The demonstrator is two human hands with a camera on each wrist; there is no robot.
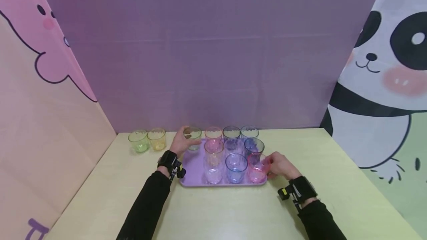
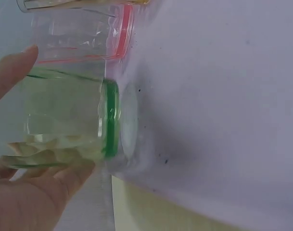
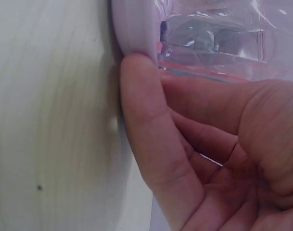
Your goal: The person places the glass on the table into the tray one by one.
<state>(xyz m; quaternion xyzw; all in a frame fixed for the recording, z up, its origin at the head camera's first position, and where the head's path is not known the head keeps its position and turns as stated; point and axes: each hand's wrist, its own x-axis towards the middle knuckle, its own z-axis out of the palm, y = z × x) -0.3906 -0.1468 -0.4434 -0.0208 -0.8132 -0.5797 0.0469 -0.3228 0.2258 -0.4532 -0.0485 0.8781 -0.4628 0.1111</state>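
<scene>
My left hand (image 1: 183,143) grips a green-tinted glass (image 2: 69,115) at the back left corner of the lilac tray (image 1: 193,167). Its thumb is on one side and its fingers on the other; whether the glass's base touches the tray is unclear. At the tray's front right corner, my right hand (image 1: 282,166) pinches the rim, with a finger (image 3: 144,106) against the outer wall and the thumb inside. Close to that thumb stands a pink glass (image 1: 257,173). Several other tinted glasses stand upright on the tray, including a blue glass (image 1: 236,169) and a clear one (image 1: 213,175).
Left of the tray, a green glass (image 1: 139,143) and a yellow glass (image 1: 158,142) stand side by side on the pale wooden table (image 1: 230,214). A purple backdrop (image 1: 213,66) rises behind the table's far edge. Printed cartoon panels flank both sides.
</scene>
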